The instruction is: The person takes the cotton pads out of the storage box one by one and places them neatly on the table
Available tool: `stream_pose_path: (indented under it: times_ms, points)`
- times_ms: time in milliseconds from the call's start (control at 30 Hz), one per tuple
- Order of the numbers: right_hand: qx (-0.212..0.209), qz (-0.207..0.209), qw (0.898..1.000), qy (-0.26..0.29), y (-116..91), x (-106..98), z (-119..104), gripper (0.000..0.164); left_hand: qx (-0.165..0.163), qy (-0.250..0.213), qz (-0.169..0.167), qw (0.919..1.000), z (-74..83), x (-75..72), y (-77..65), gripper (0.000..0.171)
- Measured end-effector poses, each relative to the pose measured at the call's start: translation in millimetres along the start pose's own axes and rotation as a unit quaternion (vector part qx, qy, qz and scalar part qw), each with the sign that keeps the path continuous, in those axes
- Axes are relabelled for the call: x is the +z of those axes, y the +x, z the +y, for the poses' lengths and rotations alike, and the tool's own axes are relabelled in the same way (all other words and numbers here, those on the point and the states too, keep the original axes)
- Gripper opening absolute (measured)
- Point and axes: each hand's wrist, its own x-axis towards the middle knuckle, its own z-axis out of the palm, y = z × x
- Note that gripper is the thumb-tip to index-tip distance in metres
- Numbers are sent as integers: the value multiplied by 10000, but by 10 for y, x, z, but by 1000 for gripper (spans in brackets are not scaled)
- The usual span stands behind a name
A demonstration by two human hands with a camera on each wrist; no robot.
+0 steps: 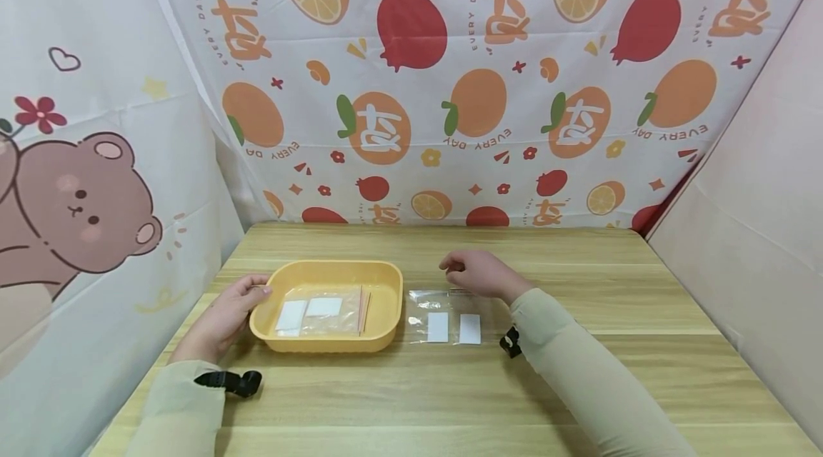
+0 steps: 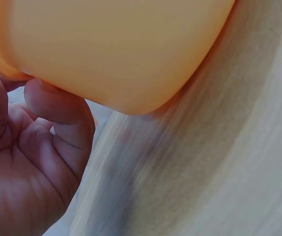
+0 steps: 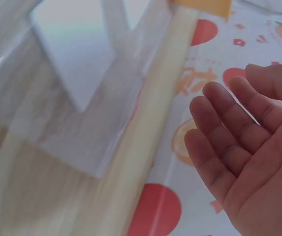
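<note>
My left hand (image 1: 221, 310) grips the left rim of a yellow plastic tray (image 1: 328, 344). From the left wrist view, that hand's fingers curl at the rim, below the tray's outer wall (image 2: 111, 54). Inside the tray lie clear zip bags (image 1: 349, 310) with white rectangular pieces (image 1: 323, 307) in them. To the right of the tray, clear zip bags (image 1: 419, 303) lie flat on the table, with white rectangles (image 1: 438, 327) showing through. Just beyond their top edge hovers my right hand (image 1: 482, 273), fingers loosely bent and holding nothing. The right wrist view shows its bare palm (image 3: 268, 167).
The wooden table (image 1: 450, 400) ends at a fruit-print cloth (image 1: 418, 100) behind. A bear-print cloth (image 1: 83, 207) hangs on the left and a pale one (image 1: 746, 157) on the right. Each wrist wears a black strap with a small device (image 1: 241, 383).
</note>
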Motion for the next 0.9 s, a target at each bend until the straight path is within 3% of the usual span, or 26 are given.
stream_pose_path:
  times_ms: [233, 433, 533, 667, 800, 900]
  points:
    - [-288, -74, 9987, 402, -13, -15, -173, 27, -14, 61, 24, 10000, 17, 13, -12, 51]
    - [-363, -358, 9907, 1259, -41, -29, -400, 34, -17, 51, 59, 10000, 16, 12, -15, 50]
    - [-379, -567, 9774, 2003, -45, -19, -490, 37, 2, 19, 32, 10000, 10, 13, -14, 49]
    - [-298, -830, 9502, 2989, -30, 15, -581, 43, 5, 12, 13, 10000, 6, 13, -11, 50]
    - [-164, -986, 9247, 3673, 16, 73, -662, 48, -16, 59, 67, 10000, 7, 9, -5, 50]
    - [-70, -1085, 9113, 3972, 65, 139, -735, 51, -46, 88, 110, 9999, 8, 7, -6, 51]
